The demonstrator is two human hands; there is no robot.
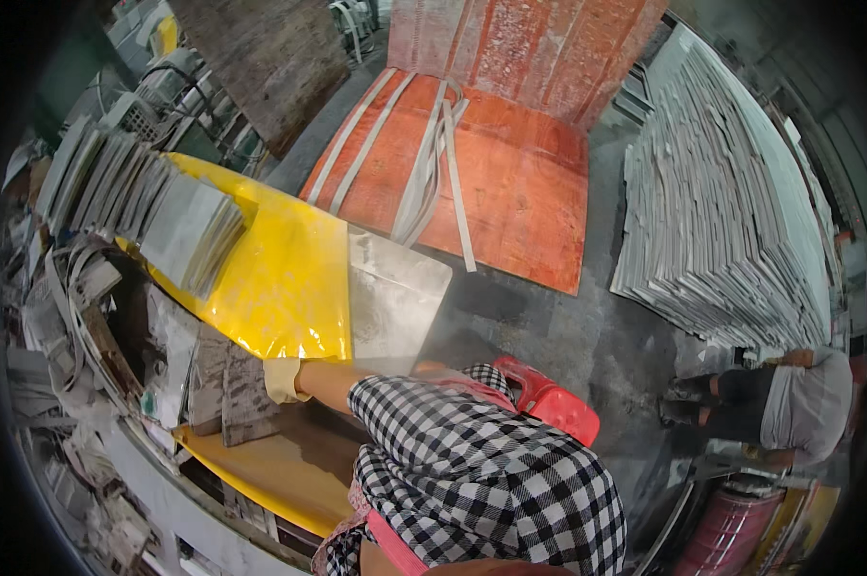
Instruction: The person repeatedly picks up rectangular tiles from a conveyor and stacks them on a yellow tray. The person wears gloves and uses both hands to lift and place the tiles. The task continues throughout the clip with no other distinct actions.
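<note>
My left hand (285, 380), in a cream glove, is at the near edge of a glossy yellow sheet (289, 250). Its fingers do not show clearly, so whether it grips the sheet is uncertain. A black-and-white checked sleeve (472, 432) covers that arm. Beyond it, a little bare skin of what looks like my right arm (432, 366) shows by the lower end of a pale grey panel (395, 288). The fingers there are hidden. That panel borders the yellow sheet's right side. Several grey tiles or slabs (189, 230) stand on the sheet's left part.
A red plastic stool (553, 403) stands close by my arm. Ahead lies an orange-red board (520, 182) with pale straps (457, 182). A tall stack of thin slabs (712, 202) rises at right. Below it a person in grey (808, 408) bends over. Broken pieces (97, 278) crowd the left.
</note>
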